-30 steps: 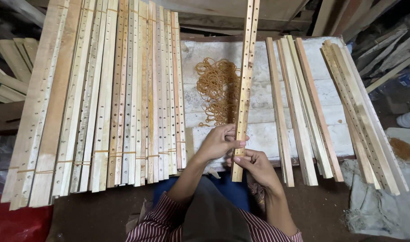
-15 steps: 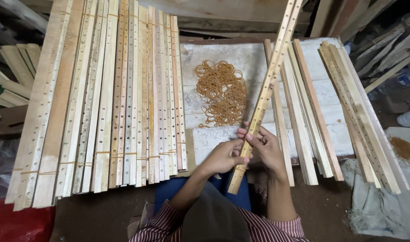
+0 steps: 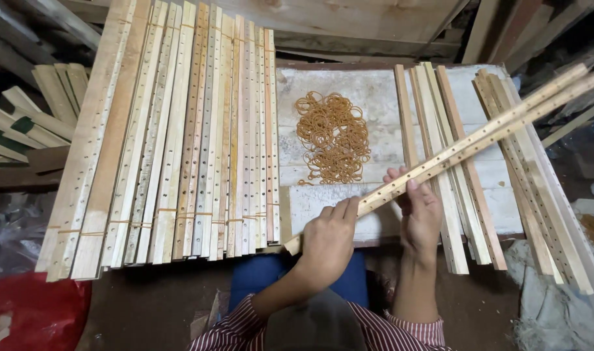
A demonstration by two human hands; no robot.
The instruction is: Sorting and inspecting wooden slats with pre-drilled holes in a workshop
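The person is holding a bundle of long wooden slats (image 3: pixel 466 140) with drilled holes, slanting from the near edge of the surface (image 3: pixel 388 91) up toward the far right. The left hand (image 3: pixel 327 239) is wrapping around the near end of the bundle, fingers curled over the top of it, closed on the wood. The right hand (image 3: pixel 419 211) is sitting a little farther along the same bundle, cupping it from beneath with the fingertips showing above its upper edge. The 2 hands are lying close together, and most of the bundle's length is reaching past the right hand, crossing over a loose row of plain slats (image 3: pixel 440 162) lying on the right of the surface. Just beyond the hands, a heap of rubber bands (image 3: pixel 332 138) is lying on the surface. To the left, a wide stack of banded slats (image 3: pixel 180 130) is lying side by side.
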